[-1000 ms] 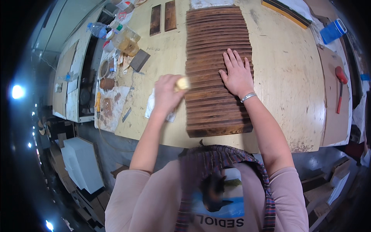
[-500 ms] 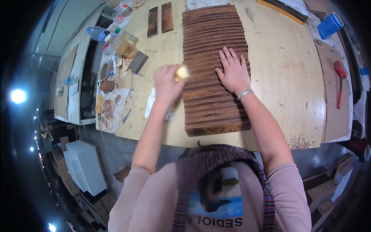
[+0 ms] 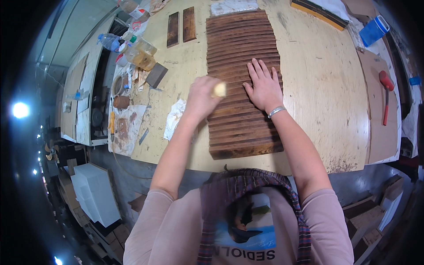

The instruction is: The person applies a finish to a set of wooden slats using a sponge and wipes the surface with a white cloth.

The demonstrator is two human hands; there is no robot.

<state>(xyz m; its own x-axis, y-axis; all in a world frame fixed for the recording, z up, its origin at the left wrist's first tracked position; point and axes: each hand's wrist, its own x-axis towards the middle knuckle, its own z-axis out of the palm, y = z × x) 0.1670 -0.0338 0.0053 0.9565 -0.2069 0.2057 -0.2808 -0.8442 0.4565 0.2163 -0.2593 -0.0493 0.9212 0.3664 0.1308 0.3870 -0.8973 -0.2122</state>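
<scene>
A long row of dark brown wooden strips (image 3: 243, 128) with a ridged top lies lengthwise on the pale wooden worktable (image 3: 324, 110). My left hand (image 3: 201, 98) is closed around a small pale yellow pad (image 3: 220, 89), at the left edge of the strips; motion blurs it, and its exact kind is unclear. Flat on the right part of the strips rests my right hand (image 3: 266, 92), fingers spread, with a silver bracelet at the wrist. A crumpled white cloth (image 3: 175, 118) lies beside my left forearm.
Two dark wooden pieces (image 3: 189, 24) lie at the far left. Bottles (image 3: 140, 56), a dark block (image 3: 157, 75) and a brown pot (image 3: 121, 102) crowd the left side. On the right are a red mallet (image 3: 386, 81) and a blue container (image 3: 374, 31).
My left hand has moved right with the pale yellow pad, from beside the strips onto their left edge. My right hand stays on the strips. The whole view has shifted slightly.
</scene>
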